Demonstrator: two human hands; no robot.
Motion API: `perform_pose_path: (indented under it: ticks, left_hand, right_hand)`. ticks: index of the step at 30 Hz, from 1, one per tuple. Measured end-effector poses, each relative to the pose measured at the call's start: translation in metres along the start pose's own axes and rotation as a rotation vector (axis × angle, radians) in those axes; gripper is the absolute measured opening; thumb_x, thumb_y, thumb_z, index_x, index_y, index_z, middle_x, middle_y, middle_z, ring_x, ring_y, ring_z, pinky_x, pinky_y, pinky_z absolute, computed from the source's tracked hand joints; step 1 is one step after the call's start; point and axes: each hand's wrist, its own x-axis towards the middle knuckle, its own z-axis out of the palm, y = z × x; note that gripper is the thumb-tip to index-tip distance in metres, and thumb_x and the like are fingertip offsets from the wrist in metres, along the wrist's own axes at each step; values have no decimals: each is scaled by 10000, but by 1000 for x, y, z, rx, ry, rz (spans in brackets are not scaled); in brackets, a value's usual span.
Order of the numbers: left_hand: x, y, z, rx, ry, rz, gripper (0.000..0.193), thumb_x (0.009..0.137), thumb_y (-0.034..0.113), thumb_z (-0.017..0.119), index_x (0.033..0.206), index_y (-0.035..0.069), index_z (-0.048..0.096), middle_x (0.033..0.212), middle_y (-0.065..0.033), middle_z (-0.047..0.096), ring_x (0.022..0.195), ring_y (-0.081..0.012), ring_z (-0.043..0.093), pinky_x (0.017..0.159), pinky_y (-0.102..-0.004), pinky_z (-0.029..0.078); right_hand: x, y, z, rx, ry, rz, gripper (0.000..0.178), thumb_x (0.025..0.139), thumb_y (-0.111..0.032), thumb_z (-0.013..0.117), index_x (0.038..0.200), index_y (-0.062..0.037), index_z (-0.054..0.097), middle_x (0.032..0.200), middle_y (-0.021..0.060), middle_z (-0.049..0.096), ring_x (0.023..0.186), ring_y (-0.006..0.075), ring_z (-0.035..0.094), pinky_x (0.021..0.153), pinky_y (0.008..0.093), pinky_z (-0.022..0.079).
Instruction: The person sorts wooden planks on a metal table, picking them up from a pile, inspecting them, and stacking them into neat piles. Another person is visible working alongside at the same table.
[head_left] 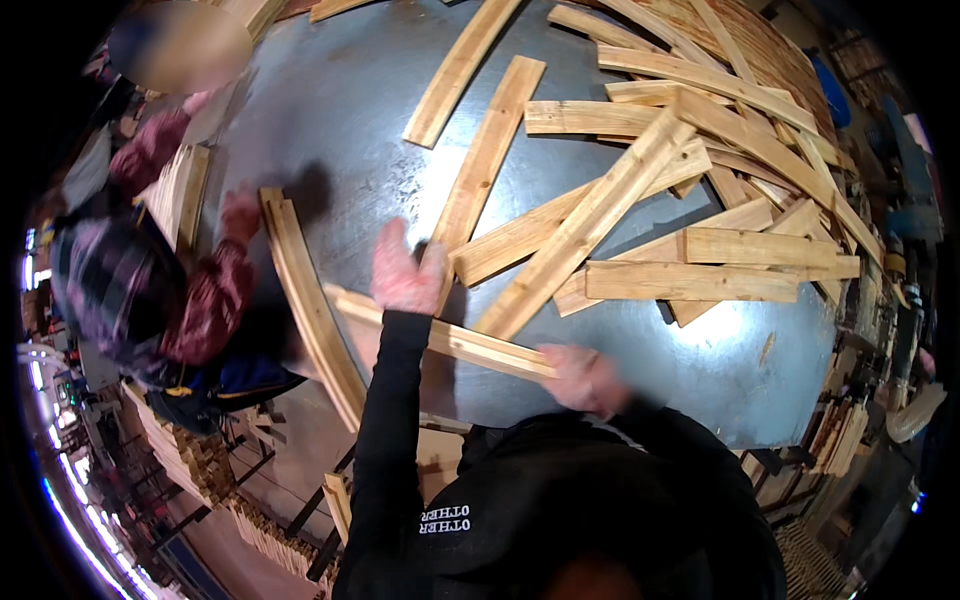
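The wide grey sheet-metal desk (330, 110) filled most of the room in front of me, and a loose heap of pale wooden slats (700, 230) covered its far right corner, lying crossed over one another. A second person in a dark red plaid sleeve (205, 300) stood at the left edge, a hand on a curved pale wood strip (305, 300) that ran along that side. At the near edge lay the long narrow pale wood slat (450, 340), flat and slightly askew. The left hand (405, 275) rested on it, fingers spread and flat, not closed around anything. The right hand (580, 380) sat at the slat's right end; motion blur hid whether its grip was clamped on the wood, so I could not tell. To my eye, keeping the slat pressed flat and steady with both ends supported mattered most. I saw no containers on the desk.
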Motion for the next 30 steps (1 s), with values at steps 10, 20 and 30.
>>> perform_pose_path:
  ticks: [10,20,30]
  left_hand:
    - [51,203,93,320,-1008,52,1276,656,688,758,1525,-25,156,1355,-241,519,1214,-387,540,1042,-529,369]
    - [-23,151,97,-695,-1257,-291,541,793,278,806,1220,-12,645,1091,-94,709,947,-156,645,851,-297,527]
    - [1,53,-23,-451,-703,-542,454,818,344,767,1103,1,685,924,-74,722,823,-159,654,768,-307,528]
  right_hand:
    - [-147,173,48,-325,577,-109,342,810,-173,658,1136,-113,572,899,67,651,816,305,649,673,437,537]
    - [-317,232,3,-546,611,-34,476,658,-74,665,1131,-98,617,1091,70,668,986,280,629,783,426,519]
    - [-347,257,-47,-529,705,24,545,670,-48,656,1213,-41,602,1158,118,643,1049,349,598,887,464,482]
